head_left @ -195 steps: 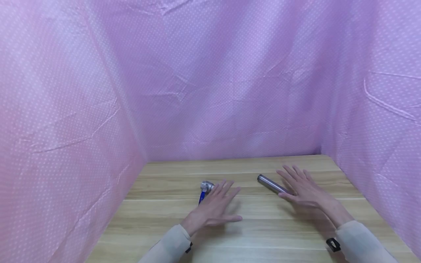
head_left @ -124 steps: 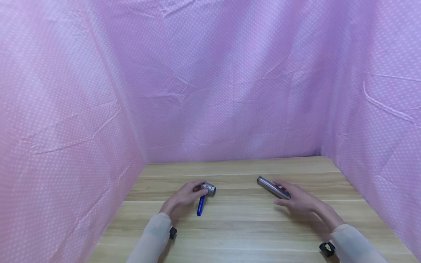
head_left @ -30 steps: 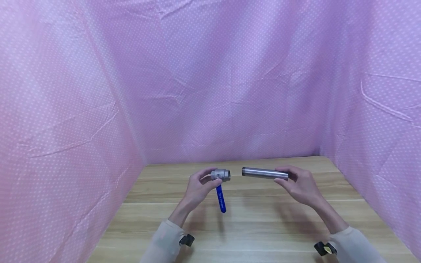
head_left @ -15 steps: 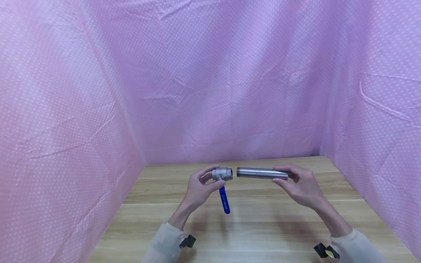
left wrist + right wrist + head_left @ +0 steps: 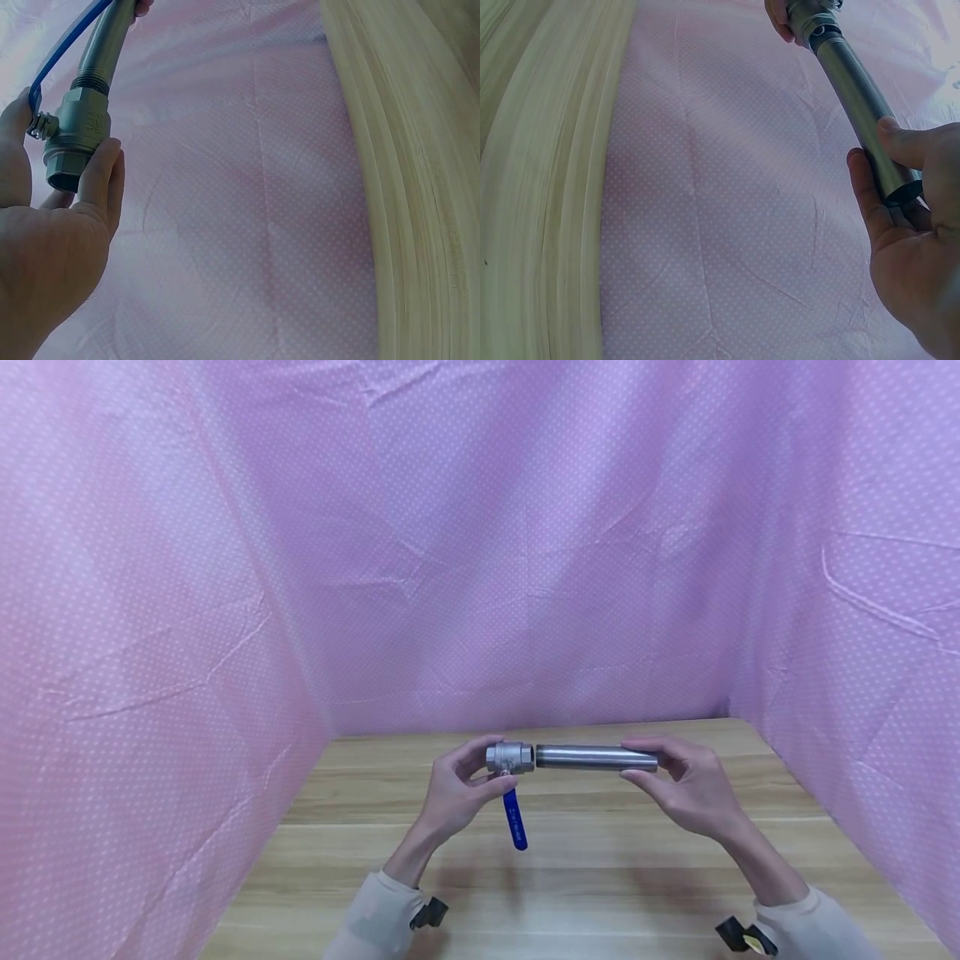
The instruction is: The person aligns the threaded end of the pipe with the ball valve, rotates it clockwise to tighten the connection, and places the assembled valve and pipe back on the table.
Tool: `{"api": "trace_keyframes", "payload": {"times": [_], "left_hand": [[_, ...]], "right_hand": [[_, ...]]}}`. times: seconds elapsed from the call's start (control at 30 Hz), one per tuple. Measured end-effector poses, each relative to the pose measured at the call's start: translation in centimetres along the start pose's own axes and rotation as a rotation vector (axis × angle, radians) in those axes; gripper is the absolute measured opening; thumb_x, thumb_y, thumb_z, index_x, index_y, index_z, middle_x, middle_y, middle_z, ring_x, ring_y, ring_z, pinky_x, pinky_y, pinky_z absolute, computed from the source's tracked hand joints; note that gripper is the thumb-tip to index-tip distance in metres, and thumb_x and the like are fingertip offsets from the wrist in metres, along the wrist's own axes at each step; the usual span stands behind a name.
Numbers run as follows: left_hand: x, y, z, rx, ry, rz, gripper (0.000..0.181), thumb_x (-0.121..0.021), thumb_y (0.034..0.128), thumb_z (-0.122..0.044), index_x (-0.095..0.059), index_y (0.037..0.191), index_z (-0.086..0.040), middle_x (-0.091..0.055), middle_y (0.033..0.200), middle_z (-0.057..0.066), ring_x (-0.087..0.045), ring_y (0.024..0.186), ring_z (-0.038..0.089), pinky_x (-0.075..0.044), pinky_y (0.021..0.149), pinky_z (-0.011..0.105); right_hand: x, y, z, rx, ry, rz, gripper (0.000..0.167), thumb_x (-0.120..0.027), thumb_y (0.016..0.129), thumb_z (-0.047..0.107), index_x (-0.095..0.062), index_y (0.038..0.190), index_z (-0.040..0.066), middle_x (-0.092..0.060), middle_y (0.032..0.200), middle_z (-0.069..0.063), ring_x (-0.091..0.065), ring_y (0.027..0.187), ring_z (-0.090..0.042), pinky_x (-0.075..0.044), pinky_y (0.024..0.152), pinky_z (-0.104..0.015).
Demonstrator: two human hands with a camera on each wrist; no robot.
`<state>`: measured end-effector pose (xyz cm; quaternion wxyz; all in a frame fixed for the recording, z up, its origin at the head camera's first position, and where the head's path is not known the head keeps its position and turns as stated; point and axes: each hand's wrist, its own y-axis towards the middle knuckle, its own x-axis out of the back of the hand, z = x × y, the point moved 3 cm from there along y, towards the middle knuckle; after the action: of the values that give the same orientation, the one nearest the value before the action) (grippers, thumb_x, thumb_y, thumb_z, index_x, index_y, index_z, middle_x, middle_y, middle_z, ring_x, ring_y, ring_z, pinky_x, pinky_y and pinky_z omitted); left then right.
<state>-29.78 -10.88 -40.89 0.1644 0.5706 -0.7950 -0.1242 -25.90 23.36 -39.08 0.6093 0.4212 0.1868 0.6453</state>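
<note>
My left hand (image 5: 453, 789) pinches a silver ball valve (image 5: 513, 758) between thumb and fingers, above the table. Its blue lever handle (image 5: 516, 823) points down toward me. A metal pipe (image 5: 581, 757) is held level by my right hand (image 5: 693, 785), which grips its right end with thumb and fingers. The pipe's threaded end (image 5: 91, 79) faces the valve's mouth, roughly in line with it. Only a sliver separates them in the head view; whether they touch, I cannot tell. In the right wrist view the pipe's open near end (image 5: 902, 193) shows between thumb and fingers.
Below the hands lies a wood-grain table (image 5: 585, 877). Pink dotted cloth (image 5: 525, 568) stands as walls at the back and on both sides. A black strap piece (image 5: 429, 912) hangs at the left wrist, another strap piece (image 5: 745, 935) at the right.
Both hands were spread above the table, then took up the ball valve and the pipe. Over the last second the valve moved right and the pipe left, narrowing the gap.
</note>
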Motion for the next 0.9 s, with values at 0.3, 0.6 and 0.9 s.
{"api": "trace_keyframes", "payload": {"times": [0.3, 0.6, 0.9], "left_hand": [[-0.1, -0.2, -0.5, -0.032, -0.011, -0.008, 0.062, -0.092, 0.0901, 0.000, -0.070, 0.148, -0.005, -0.071, 0.146, 0.025, -0.075, 0.126, 0.011, -0.068, 0.113, 0.034], [-0.2, -0.3, -1.1, -0.075, -0.015, 0.005, 0.065, -0.092, 0.0895, 0.002, -0.067, 0.150, 0.001, -0.071, 0.146, 0.025, -0.075, 0.126, 0.011, -0.068, 0.113, 0.035], [-0.2, -0.5, -1.7, -0.098, -0.004, -0.011, 0.065, -0.092, 0.0888, 0.002, -0.070, 0.149, -0.002, -0.072, 0.147, 0.027, -0.077, 0.126, 0.010, -0.069, 0.110, 0.036]], "right_hand": [[-0.1, 0.1, 0.8, 0.050, -0.014, -0.002, 0.056, -0.088, 0.071, -0.031, -0.081, 0.120, -0.005, -0.084, 0.110, 0.012, -0.066, 0.081, 0.005, -0.058, 0.062, -0.012], [-0.3, 0.3, 1.1, 0.076, -0.002, 0.001, 0.059, -0.086, 0.069, -0.033, -0.080, 0.120, -0.006, -0.083, 0.114, 0.015, -0.068, 0.083, 0.004, -0.058, 0.061, -0.013], [-0.1, 0.4, 1.0, 0.040, -0.044, -0.006, 0.053, -0.087, 0.074, -0.028, -0.080, 0.121, -0.005, -0.077, 0.090, 0.008, -0.054, 0.063, 0.003, -0.042, 0.042, -0.018]]}}
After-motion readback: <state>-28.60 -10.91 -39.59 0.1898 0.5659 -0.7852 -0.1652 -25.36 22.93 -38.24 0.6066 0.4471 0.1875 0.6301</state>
